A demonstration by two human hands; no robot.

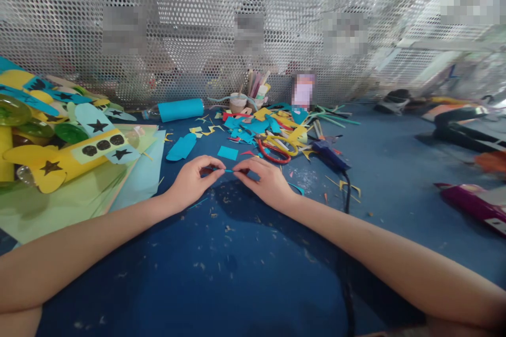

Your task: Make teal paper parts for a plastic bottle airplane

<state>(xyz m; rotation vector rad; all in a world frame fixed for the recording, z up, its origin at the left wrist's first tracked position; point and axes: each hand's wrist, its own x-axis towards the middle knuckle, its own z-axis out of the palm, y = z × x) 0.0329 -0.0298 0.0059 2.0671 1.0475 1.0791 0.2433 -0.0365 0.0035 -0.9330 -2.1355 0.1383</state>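
Observation:
My left hand and my right hand face each other above the table, thumbs and fingertips pinched. Between them stretches a thin blue strip, seen almost edge-on; it looks like paper, and its ends are hidden in my fingers. Just beyond lies a small blue paper rectangle. A blue paper cutout with a rounded end rests past my left hand. Behind my right hand are scissors with red handles and scissors with yellow handles, among paper scraps.
A dark blue glue gun lies right, its cord running toward me. Left, a yellow paper-covered bottle plane sits on coloured sheets. A blue-wrapped bottle and a cup stand near the perforated silver sheeting.

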